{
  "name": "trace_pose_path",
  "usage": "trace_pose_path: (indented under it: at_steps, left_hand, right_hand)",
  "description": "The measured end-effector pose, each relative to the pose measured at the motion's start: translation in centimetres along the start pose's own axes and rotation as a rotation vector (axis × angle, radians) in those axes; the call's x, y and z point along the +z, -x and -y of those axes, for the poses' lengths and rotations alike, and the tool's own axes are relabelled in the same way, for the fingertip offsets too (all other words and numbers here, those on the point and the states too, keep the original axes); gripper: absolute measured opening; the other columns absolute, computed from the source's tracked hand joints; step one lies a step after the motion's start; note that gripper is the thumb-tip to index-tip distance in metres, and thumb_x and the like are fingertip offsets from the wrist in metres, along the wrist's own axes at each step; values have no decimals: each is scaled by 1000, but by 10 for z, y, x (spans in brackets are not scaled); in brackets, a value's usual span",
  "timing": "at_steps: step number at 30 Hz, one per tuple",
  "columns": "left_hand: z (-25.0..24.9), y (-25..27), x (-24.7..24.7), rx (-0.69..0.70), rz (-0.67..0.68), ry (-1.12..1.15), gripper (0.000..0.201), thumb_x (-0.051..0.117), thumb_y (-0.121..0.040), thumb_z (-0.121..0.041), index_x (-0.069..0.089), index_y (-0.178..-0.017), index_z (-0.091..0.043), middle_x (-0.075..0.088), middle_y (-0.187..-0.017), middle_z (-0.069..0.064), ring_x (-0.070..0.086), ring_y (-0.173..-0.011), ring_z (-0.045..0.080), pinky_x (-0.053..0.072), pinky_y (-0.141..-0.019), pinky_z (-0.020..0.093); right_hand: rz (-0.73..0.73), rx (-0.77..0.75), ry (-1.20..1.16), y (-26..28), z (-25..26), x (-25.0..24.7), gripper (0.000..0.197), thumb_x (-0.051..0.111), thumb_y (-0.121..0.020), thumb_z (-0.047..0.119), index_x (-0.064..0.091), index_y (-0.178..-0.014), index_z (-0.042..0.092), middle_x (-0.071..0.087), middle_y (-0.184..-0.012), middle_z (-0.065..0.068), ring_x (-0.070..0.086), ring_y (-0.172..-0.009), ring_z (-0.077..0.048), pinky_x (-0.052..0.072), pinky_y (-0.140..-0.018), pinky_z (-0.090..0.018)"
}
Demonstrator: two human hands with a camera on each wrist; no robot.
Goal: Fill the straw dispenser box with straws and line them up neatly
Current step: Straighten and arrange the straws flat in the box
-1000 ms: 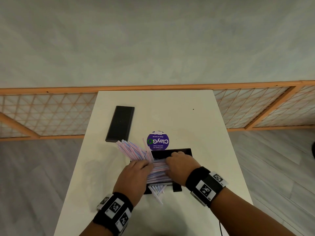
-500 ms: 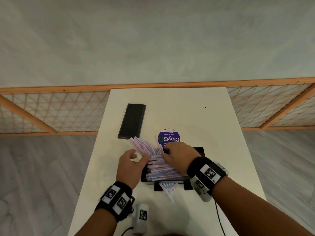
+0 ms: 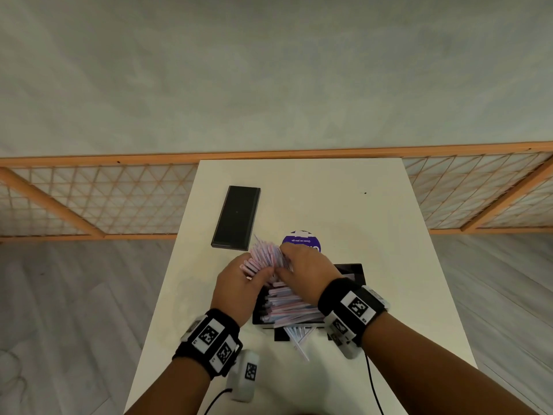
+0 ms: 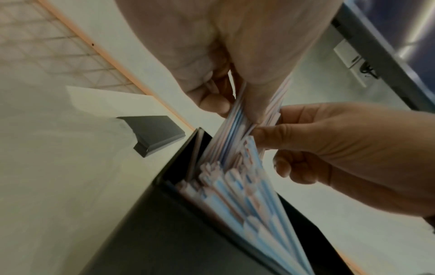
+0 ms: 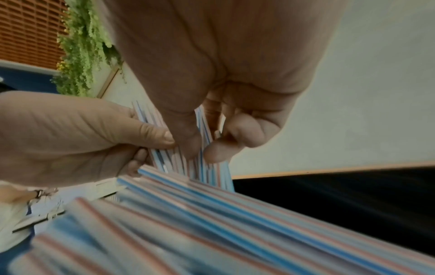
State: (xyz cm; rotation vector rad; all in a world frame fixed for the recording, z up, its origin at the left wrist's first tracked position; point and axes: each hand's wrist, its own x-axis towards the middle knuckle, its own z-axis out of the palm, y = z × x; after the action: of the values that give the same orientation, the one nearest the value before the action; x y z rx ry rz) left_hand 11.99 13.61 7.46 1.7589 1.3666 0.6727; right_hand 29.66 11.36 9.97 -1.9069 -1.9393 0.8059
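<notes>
The black dispenser box (image 3: 350, 269) stands near the table's front edge, packed with pink and blue striped wrapped straws (image 3: 287, 304) lying roughly level. A loose bundle of straws (image 3: 264, 254) sticks up slanted out of the box's far-left corner. My left hand (image 3: 257, 271) pinches this bundle from the left, thumb on top (image 4: 249, 111). My right hand (image 3: 287, 262) pinches the same bundle from the right, fingers curled round it (image 5: 200, 147). A few straws (image 3: 299, 336) poke out of the slot at the box's front. The box's lower inside is hidden.
The box's black lid (image 3: 236, 218) lies flat at the far left of the white table (image 3: 344, 205). A round purple sticker (image 3: 303, 239) sits just behind my hands. A wooden lattice screen (image 3: 89, 199) runs behind the table. A cable (image 3: 372, 381) trails from my right wrist.
Both hands left the flat pile in the box and moved up and left to the slanted bundle, which they now pinch together. The bundle looks more gathered.
</notes>
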Motion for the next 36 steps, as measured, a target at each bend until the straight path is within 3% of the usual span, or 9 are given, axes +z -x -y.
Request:
trace_pose_path:
  at_steps: [6,13,18,21,24,27,31,34,36]
  left_hand:
    - [-14,-7,-10,-17,93,100,64,81,-87,-25,44,-139,-31,70,-112,-17,65,-99,-9,47,-81,5]
    - [-46,-4,-24,170,171,93,37,81,-85,-19,69,-110,-43,74,-102,-16,70,-95,6,53,-84,21]
    - [-57,-3,-21,221,207,96,34,81,-84,-25,69,-101,-52,74,-97,-17,70,-91,6,51,-79,14]
    - [-54,-4,-14,152,145,125,33,68,-72,-50,76,-99,-34,75,-91,-17,69,-83,6,53,-83,23]
    - [-50,-6,-11,90,164,178,13,72,-77,-44,73,-90,-49,76,-91,-13,72,-86,6,55,-79,21]
    - [-45,-6,-10,72,127,211,13,78,-84,-39,74,-96,-35,77,-93,-6,72,-88,9,56,-77,21]
    - [-30,-6,-8,-3,52,147,38,82,-85,-35,66,-112,-15,72,-99,-7,70,-90,3,55,-80,20]
    - [-34,-3,-9,-12,97,152,42,81,-84,-38,66,-121,-27,74,-104,-11,69,-97,1,53,-85,18]
    - [-42,-1,-11,3,145,170,17,80,-88,-26,73,-103,-30,76,-92,-9,71,-88,5,53,-81,21]
  right_hand:
    - [-51,-117,-76,4,-1,-14,22,58,-97,18,42,-81,22,43,-74,11,41,-65,-5,28,-59,-25]
    - [-92,-144,-129,12,8,-36,13,56,-98,20,46,-89,21,46,-78,12,45,-67,-3,30,-61,-18]
    - [-71,-161,-211,17,16,-51,6,59,-94,23,53,-96,22,52,-82,12,51,-70,-3,34,-63,-17]
    - [-27,-154,-360,21,20,-55,24,57,-94,18,54,-117,25,63,-93,10,60,-75,-6,48,-67,-21]
    - [-20,-156,-480,20,19,-53,40,54,-96,12,53,-131,31,69,-107,10,69,-85,-12,59,-77,-32]
    - [-121,-162,-517,17,13,-53,33,55,-95,12,62,-122,30,72,-107,9,70,-87,-15,60,-82,-39]
    - [-199,-108,-459,15,1,-55,28,57,-97,13,64,-118,30,70,-105,13,65,-73,-10,59,-74,-33]
    - [-127,-86,-383,15,-3,-48,22,57,-96,14,67,-113,24,68,-96,16,64,-84,3,53,-76,-23]
    - [-96,-118,-323,16,1,-43,17,55,-98,15,70,-104,21,64,-87,16,60,-79,1,47,-73,-23]
